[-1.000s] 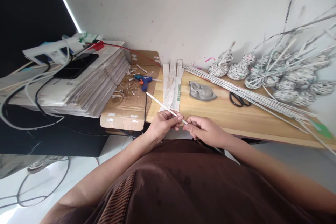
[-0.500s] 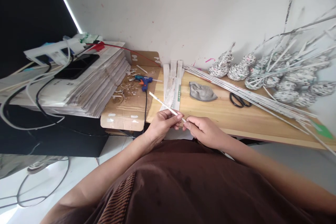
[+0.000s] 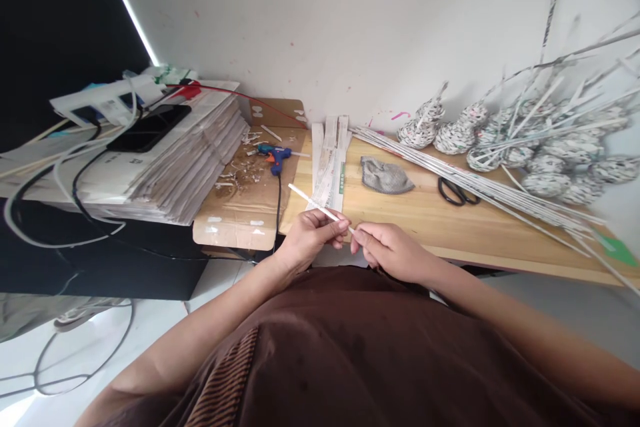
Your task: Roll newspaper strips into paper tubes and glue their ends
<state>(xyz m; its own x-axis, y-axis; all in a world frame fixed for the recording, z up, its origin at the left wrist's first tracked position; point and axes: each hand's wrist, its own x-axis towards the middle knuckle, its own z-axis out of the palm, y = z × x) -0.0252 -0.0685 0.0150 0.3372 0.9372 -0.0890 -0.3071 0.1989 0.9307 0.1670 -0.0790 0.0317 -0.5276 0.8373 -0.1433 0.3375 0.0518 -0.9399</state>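
Note:
Between my two hands is a thin white rolled paper tube [image 3: 306, 195], slanting up to the left over the table's front. My left hand [image 3: 320, 229] pinches its middle between thumb and fingers. The lower right end sits in the closed fingers of my right hand [image 3: 383, 244], which hides its tip. Just beyond lie flat newspaper strips [image 3: 329, 153]. A grey cloth [image 3: 386, 175] rests to their right, with black-handled scissors [image 3: 457, 191] partly under a bundle of long paper tubes [image 3: 450, 170].
A blue glue gun [image 3: 276, 158] lies on glue-stained cardboard [image 3: 235, 217] at left. Further left stands a tall newspaper stack [image 3: 200, 167] bearing a phone [image 3: 149, 127] and cables. Several woven paper shapes [image 3: 455, 137] crowd the back right by the wall, with tubes sticking out.
The paper tube's far end has shifted slightly right and down. My right hand's fingers have moved a little; both hands otherwise stay in place.

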